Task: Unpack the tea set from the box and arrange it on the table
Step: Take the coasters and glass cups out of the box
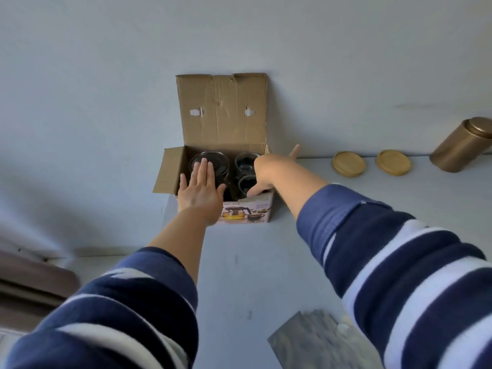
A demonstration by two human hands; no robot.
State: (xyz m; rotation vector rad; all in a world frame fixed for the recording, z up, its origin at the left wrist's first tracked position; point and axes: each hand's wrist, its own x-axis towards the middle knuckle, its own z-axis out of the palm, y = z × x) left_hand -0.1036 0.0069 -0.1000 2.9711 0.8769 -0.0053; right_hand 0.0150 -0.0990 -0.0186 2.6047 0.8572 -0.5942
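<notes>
Head view: both hands, left (200, 188) flat-fingered and right (269, 171) spread, reached empty into the open brown cardboard box (222, 115) at the tabletop's (239, 262) far edge.

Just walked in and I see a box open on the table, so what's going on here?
A person is starting to unpack a tea set. The cardboard box stands open, with the glass teapot and glass cups still inside. The left hand reaches flat over the teapot; the right hand spreads over the cups. Two wooden coasters and a gold tin sit to the right.
</notes>
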